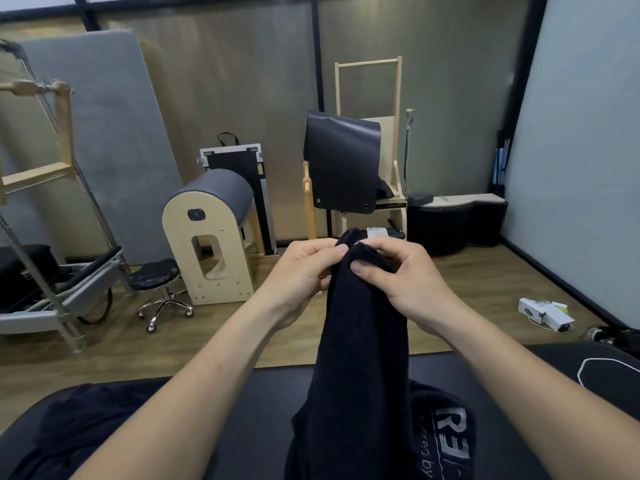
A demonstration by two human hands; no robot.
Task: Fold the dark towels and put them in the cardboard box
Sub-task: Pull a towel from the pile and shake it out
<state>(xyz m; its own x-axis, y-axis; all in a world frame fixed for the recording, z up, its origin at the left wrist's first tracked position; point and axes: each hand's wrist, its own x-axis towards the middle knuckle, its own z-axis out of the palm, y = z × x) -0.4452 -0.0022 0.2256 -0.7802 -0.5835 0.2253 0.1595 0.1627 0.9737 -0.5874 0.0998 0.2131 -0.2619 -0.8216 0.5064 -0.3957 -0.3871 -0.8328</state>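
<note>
A dark towel (363,334) hangs bunched in front of me, its top edge raised at chest height and its lower part draping onto the black padded table (263,403). My left hand (304,271) pinches the top edge from the left. My right hand (398,275) pinches the same edge from the right, thumb on the cloth. A small white label shows at the towel's top. Another dark towel (86,420) lies crumpled on the table at the left. Pale lettering shows on dark cloth (446,434) at the lower right. No cardboard box is in view.
Beyond the table is a wooden floor with a wood barrel frame (211,237), a rolling stool (156,282), a wooden chair with a black mat (353,164), a metal-framed bed (52,271) at left, and white boxes (547,313) on the floor at right.
</note>
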